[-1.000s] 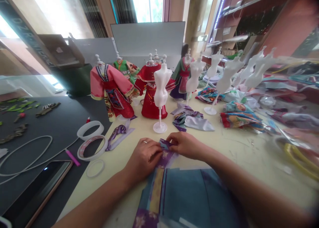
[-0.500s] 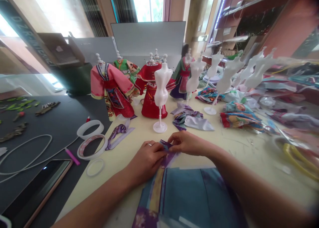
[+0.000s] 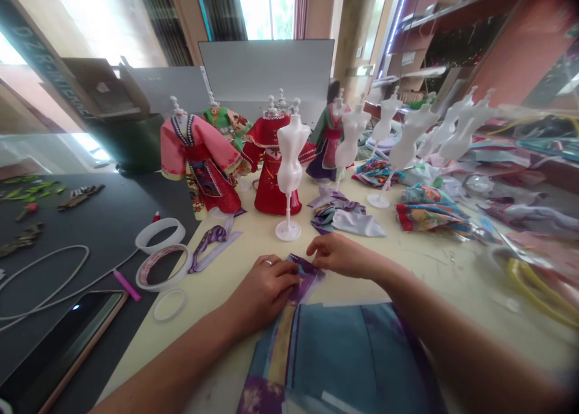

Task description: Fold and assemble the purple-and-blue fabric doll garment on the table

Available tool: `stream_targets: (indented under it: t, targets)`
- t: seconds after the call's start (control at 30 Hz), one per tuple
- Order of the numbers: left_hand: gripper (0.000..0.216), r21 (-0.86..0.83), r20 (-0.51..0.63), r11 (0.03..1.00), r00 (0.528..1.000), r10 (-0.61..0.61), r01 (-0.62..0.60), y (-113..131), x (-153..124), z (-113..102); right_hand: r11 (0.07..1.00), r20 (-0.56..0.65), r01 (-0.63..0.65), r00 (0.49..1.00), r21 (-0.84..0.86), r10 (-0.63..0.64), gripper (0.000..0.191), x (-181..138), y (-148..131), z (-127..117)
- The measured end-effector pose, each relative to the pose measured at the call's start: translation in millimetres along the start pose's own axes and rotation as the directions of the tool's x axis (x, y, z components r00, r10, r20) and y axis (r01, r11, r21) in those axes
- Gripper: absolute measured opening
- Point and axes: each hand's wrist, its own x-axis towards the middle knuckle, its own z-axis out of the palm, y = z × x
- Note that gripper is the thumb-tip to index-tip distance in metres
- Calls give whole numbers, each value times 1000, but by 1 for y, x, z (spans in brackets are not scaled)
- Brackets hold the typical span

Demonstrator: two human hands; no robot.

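**Head view, bench with doll garments.** The left hand (image 3: pixel 266 284), a ring on one finger, lay palm down with its fingers loosely bent. It pressed a purple strip (image 3: pixel 306 276) flat against the bench (image 3: pixel 429 269) without closing around it. The right hand (image 3: pixel 341 254) met the strip's far edge with thumb and fingertips drawn together, apparently pinching the cloth, though the contact was small in this view.

The strip ran from between the two hands toward the viewer and joined a blue garment (image 3: pixel 337 354), which was spread on the near edge of the bench under both forearms.

Just beyond the hands stood a bare white mannequin (image 3: pixel 289 161), upright on its round foot. Behind it stood a red dress (image 3: pixel 271 173) on its form. A pink robe (image 3: pixel 199 161) stood to the left of that, and more bare forms were ranged to the right.

A folded purple-and-white cloth (image 3: pixel 344 218) lay near the right hand. A purple ribbon (image 3: pixel 210 240) lay to the left of the mannequin's foot.

At the bench's left edge, two tape rolls (image 3: pixel 159 251) rested partly on a dark mat (image 3: pixel 90 221), with a thin white ring (image 3: pixel 169 304) beside them. The mat also carried a pink marker (image 3: pixel 126 284), a white cable (image 3: pixel 45 275) and a phone (image 3: pixel 67 341).
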Motion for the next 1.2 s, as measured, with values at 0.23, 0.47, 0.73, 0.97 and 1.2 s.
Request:
stream_targets:
  t: [0.23,0.47,0.73,0.97,1.2]
  targets:
    - [23,-104,1,994,1000,14,-14,2,-1,-9,1000,23,-22,999,11,22,28,0,2,-1]
    - [29,-133,95,991,994,44,-31,-3,-3,-10,999,17,-29,999,-35,29,30,-2,-4,-3]
    - [25,-142,95,990,995,37,-23,0,-2,-12,995,13,-28,1000,-91,29,31,-6,-9,-6]
    - [28,-89,150,996,988,37,-23,5,-2,-13,992,8,-27,1000,-124,28,32,-6,-8,-5]
    - [28,-112,114,993,992,46,-33,4,-1,-12,992,5,-24,1000,-127,24,33,-5,-8,-5]
